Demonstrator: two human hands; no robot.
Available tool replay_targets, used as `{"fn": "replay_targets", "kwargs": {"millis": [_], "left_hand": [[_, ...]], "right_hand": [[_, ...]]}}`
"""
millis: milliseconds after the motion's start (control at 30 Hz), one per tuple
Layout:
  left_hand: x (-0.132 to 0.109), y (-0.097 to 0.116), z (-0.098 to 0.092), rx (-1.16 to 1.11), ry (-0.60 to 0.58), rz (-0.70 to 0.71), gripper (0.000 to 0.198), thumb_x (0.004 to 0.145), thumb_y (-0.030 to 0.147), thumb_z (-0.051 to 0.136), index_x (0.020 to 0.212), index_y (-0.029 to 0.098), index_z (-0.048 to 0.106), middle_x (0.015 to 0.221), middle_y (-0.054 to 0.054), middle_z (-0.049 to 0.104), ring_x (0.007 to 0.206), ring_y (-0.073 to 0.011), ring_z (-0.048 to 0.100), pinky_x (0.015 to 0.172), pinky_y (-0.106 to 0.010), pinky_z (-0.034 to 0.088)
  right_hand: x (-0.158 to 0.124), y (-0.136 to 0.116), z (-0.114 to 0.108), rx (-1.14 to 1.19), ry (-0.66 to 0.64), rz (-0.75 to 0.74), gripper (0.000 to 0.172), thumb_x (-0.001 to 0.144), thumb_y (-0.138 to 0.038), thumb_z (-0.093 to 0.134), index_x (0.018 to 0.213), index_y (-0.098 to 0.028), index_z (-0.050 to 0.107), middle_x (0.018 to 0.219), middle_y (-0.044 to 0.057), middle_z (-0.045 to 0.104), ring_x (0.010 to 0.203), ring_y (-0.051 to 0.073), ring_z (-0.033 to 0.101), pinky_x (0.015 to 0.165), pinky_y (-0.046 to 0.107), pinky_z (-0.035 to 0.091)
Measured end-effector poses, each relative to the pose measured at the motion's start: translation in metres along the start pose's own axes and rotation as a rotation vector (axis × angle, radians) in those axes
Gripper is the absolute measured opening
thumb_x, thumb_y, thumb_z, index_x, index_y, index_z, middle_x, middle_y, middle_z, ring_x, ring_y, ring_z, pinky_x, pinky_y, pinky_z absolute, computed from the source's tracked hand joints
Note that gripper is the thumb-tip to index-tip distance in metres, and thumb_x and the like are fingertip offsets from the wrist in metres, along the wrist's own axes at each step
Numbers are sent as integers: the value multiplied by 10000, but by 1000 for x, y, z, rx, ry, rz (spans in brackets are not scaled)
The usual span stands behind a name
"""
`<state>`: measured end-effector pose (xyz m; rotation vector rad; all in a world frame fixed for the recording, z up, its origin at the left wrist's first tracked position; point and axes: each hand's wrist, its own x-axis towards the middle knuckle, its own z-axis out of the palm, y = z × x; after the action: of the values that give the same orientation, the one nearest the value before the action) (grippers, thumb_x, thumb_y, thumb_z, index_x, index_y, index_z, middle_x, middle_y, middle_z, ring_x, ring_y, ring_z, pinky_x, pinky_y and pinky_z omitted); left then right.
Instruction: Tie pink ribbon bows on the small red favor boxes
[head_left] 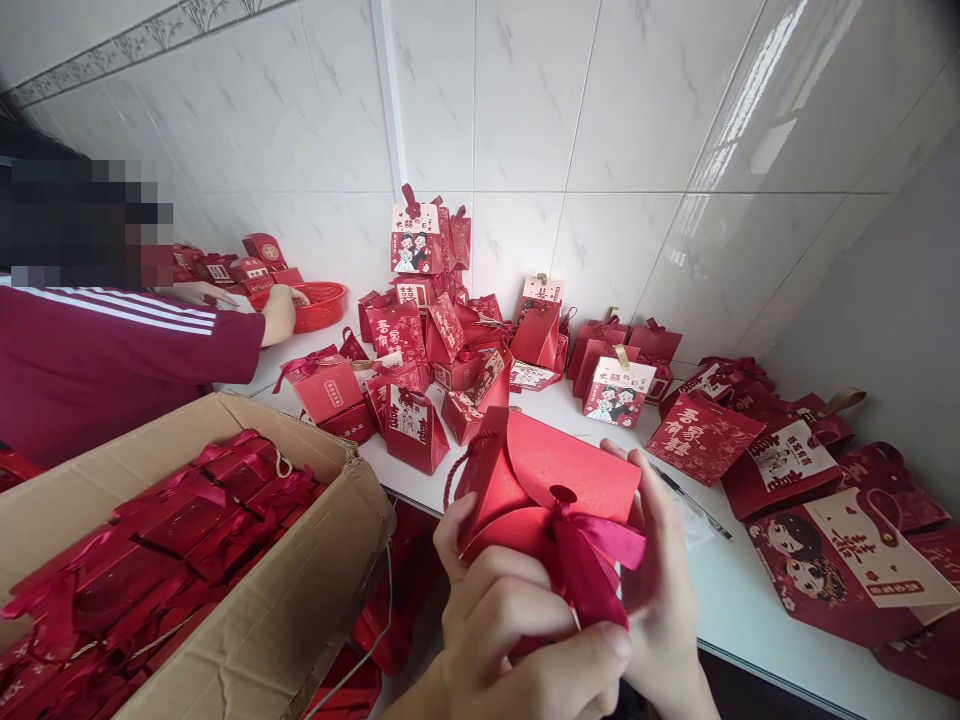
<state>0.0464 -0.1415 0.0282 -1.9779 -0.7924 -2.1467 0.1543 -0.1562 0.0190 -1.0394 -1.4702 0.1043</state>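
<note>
Close in front of me is a red gift box point(577, 455) with curved overlapping flaps, a dark round hole and a twisted cord handle at its left. A magenta ribbon point(611, 545) hangs from the hole. My left hand point(510, 620) is closed round the box's lower left side, its fingers bent across the front by the ribbon. Gripping the right side is my right hand point(656, 570), thumb and fingers along the edge. The box is tilted and held above the table's front edge; its underside is hidden by my hands.
An open cardboard box point(337, 540) full of red ribboned boxes stands at lower left. Decorated red boxes point(409, 420) crowd the white table point(555, 400), more at right. A pen point(694, 500) lies there. A person in a maroon sleeve point(135, 350) reaches by a red basket point(322, 308).
</note>
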Motion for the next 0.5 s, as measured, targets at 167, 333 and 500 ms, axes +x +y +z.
{"fn": "replay_targets", "kwargs": {"millis": [167,333,500], "left_hand": [[11,-1,-14,-9,-130,31,122,782,204,605,688,274,570,488,103,507,441,-69,496,949,-426,436],[22,1,-20,-64,-207,64,140,730,143,654,712,266,589,544,102,554,483,-65,532,948,-409,437],[21,0,-21,-66,-208,60,137,734,145,652,729,265,586,552,96,564,495,-72,548,924,-407,453]], "right_hand": [[0,-1,0,1,-8,-3,916,691,-327,717,1435,-226,193,1382,146,342,1238,336,403,881,441,502],[-2,-1,0,16,-12,-2,906,700,-323,712,1435,-219,192,1389,146,331,1245,335,394,894,445,495],[-1,-1,1,14,-5,-3,900,705,-318,706,1436,-215,192,1380,150,335,1245,335,394,899,449,494]]}}
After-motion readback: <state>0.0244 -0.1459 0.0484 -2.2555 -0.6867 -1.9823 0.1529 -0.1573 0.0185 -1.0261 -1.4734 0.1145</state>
